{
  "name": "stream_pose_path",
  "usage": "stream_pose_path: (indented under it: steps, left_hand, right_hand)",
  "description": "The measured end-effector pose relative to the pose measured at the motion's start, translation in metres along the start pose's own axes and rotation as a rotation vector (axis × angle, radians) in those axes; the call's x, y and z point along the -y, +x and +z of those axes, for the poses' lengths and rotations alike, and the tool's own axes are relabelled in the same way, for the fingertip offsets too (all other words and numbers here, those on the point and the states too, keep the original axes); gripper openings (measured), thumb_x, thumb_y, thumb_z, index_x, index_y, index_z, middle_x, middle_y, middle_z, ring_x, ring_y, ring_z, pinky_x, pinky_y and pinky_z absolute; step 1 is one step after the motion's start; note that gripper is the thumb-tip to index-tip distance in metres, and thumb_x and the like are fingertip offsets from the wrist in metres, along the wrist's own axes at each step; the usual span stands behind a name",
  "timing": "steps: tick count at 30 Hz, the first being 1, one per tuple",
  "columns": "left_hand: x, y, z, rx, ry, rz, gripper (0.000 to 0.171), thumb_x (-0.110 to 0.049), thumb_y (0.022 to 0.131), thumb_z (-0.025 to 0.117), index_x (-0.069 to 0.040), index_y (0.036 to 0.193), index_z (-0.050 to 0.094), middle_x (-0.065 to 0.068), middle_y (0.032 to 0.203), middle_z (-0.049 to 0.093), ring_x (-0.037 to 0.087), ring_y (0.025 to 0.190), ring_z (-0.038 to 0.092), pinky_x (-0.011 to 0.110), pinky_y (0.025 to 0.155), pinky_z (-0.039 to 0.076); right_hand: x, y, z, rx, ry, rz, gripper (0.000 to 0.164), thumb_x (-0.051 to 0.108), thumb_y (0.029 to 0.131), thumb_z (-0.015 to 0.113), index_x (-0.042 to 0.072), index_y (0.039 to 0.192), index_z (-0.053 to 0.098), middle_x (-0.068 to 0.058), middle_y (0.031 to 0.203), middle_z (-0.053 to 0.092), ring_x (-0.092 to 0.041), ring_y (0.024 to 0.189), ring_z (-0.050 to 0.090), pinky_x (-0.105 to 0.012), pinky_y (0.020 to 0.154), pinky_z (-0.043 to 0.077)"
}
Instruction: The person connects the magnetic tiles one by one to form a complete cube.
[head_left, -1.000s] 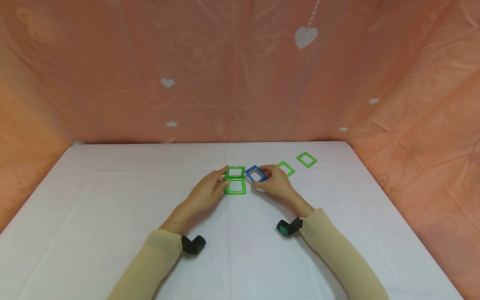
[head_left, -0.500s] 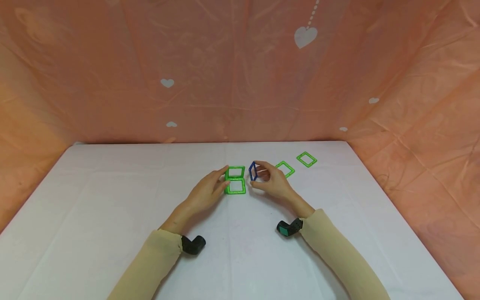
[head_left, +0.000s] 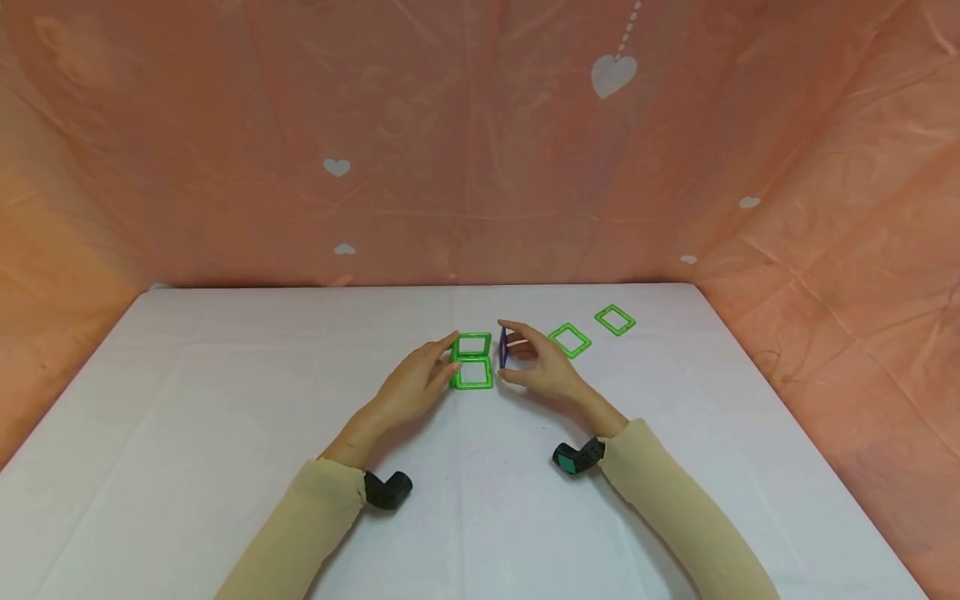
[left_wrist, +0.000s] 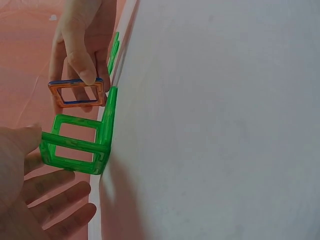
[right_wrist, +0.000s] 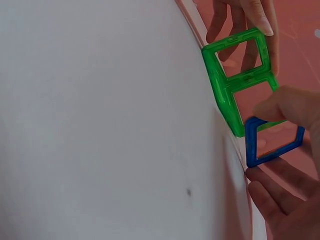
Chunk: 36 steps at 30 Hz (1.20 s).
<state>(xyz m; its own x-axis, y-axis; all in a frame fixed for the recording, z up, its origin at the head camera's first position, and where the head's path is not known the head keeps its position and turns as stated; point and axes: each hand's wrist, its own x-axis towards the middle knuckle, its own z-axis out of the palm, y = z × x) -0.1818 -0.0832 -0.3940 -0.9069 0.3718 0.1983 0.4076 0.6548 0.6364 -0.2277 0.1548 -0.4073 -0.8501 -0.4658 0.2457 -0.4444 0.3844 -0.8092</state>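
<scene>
Blue square in the middle, stood up on its edge, near the green shape but not joined to it. Take that square as the clock's centre, with twelve pointing away from the person. (Orange showing on one side in the left wrist view; maybe a second layer, maybe just light, hard to tell.) Pinched by the right hand, just beside at between three and four o'clock, thumb on the near edge and finger on the far edge.

Over a small gap, at nine o'clock, the green shape: at least two squares stuck edge to edge, seemingly with one more standing at the outer side. Looks like the done part. Held at that outer side by the left hand, thumb near and finger far, other fingers stretched out.

Toward three o'clock, close to the right hand, the nearer loose square, green and flat. Farther off, between two and three o'clock, the far loose square, also green and flat. Both left over for now, so perhaps about halfway along.

Under everything, the white table. At eight o'clock, the left sleeve; at four, the right sleeve. At twelve, behind the table, the orange cloth with pale hearts.
</scene>
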Motion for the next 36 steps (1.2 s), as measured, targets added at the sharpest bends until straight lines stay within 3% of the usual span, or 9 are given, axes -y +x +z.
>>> stream_pose_path:
  steps: [9,17,21,27,36]
  left_hand:
    - [0.000,-0.001,0.000,-0.013,0.006,0.018,0.052,-0.021,0.100,0.052,-0.001,0.145,0.038,0.022,0.124,0.058,0.033,0.109,0.058,0.050,0.094,0.046]
    - [-0.001,-0.001,-0.001,-0.011,0.004,0.018,0.052,-0.022,0.100,0.051,0.000,0.146,0.037,0.022,0.126,0.058,0.034,0.110,0.058,0.050,0.095,0.045]
    - [-0.002,-0.001,-0.001,-0.003,-0.005,0.008,0.053,-0.022,0.100,0.051,-0.001,0.146,0.036,0.022,0.128,0.056,0.035,0.114,0.057,0.050,0.097,0.044]
    - [-0.001,-0.001,-0.001,-0.017,-0.019,0.027,0.052,-0.021,0.099,0.052,0.000,0.145,0.038,0.023,0.126,0.058,0.035,0.111,0.058,0.050,0.096,0.045]
    - [-0.001,0.000,0.001,-0.034,-0.077,0.026,0.051,-0.018,0.099,0.052,0.003,0.144,0.038,0.024,0.125,0.056,0.033,0.104,0.060,0.049,0.092,0.047]
  right_hand:
    - [0.000,-0.001,0.002,0.037,0.014,-0.014,0.071,-0.004,0.076,0.075,-0.001,0.138,0.042,-0.025,0.123,0.057,-0.038,0.113,0.059,-0.047,0.099,0.046]
    - [0.025,-0.005,0.001,0.091,0.055,-0.028,0.067,-0.012,0.077,0.068,-0.011,0.136,0.037,-0.035,0.124,0.051,-0.049,0.115,0.054,-0.055,0.100,0.042]
    - [0.014,-0.004,0.004,0.104,0.074,-0.032,0.068,-0.012,0.076,0.070,-0.006,0.137,0.039,-0.032,0.125,0.052,-0.046,0.114,0.056,-0.053,0.100,0.043]
    - [-0.003,-0.001,0.005,0.099,0.098,-0.007,0.066,-0.001,0.080,0.074,0.005,0.139,0.043,-0.024,0.125,0.058,-0.035,0.112,0.061,-0.043,0.096,0.049]
    - [0.003,-0.003,0.005,0.078,0.191,0.079,0.047,0.014,0.094,0.061,0.008,0.139,0.047,-0.022,0.127,0.059,-0.033,0.115,0.060,-0.034,0.089,0.054]
